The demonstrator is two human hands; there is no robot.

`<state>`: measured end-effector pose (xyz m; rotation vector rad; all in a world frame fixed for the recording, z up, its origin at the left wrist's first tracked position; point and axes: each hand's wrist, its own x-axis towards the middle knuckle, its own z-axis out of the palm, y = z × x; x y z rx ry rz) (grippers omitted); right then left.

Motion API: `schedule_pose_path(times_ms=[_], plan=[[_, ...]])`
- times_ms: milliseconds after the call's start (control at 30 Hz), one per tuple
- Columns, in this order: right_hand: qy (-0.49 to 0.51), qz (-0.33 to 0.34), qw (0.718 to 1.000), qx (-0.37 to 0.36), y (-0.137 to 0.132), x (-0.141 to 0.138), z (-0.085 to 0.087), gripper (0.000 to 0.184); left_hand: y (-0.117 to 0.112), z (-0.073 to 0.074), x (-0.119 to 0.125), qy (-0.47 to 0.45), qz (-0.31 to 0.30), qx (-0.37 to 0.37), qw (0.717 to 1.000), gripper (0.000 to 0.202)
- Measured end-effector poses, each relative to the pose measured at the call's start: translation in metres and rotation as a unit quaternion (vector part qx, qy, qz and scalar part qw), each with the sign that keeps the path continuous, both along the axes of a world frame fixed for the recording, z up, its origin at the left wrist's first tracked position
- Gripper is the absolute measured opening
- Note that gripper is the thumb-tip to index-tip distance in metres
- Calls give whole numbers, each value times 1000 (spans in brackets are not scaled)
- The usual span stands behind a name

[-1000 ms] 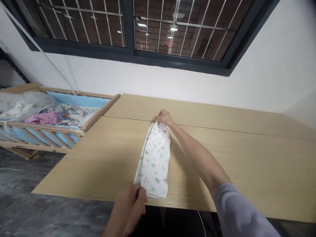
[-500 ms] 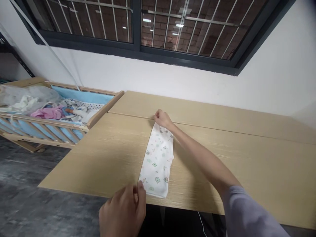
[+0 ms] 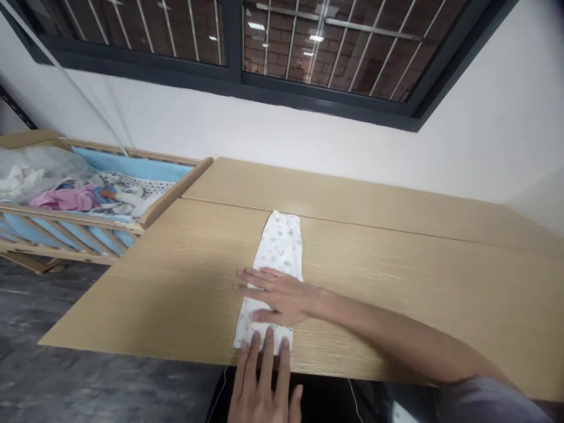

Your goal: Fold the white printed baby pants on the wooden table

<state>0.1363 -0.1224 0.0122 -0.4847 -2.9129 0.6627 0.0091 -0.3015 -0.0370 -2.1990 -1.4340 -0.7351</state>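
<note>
We see the folded white cloth (image 3: 284,238), printed with small figures, lying flat on the table (image 3: 409,282), left of the table's middle. Its long axis runs from the table's front edge back to the table's seam (image 3: 374,227), leaning slightly right, with the narrower end pointing away from us and touching or nearly touching that seam. Our right hand (image 3: 282,296) lies palm down across the cloth, fingers spread wide and pointing toward the table's left end, holding nothing. Our left hand (image 3: 263,396), at the table's front edge, has its fingers stretched out over the cloth's near end; we cannot tell how firmly they press. Half a second ago our right hand pinched the far end by the seam and our left gripped the near left corner; now both grips have loosened and the far end lies uncovered. A wooden crib (image 3: 176,194) stands beside the table's left end.
</note>
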Motion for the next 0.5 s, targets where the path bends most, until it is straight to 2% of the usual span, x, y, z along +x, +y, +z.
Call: schedule_pose_path(times_ms=[100, 300, 400, 500], plan=[[-24, -66, 997, 26, 47, 5, -11, 71, 0, 3, -2, 15, -2, -3, 1000, 45], [-83, -220, 969, 76, 154, 26, -18, 75, -2, -1, -2, 71, 14, 6, 997, 48], [-76, -224, 967, 92, 182, 33, -22, 71, -4, -1, 0, 82, 17, -1, 997, 48], [-66, -217, 969, 101, 185, 32, -21, 68, -3, 4, 1, 61, 11, 5, 998, 45]])
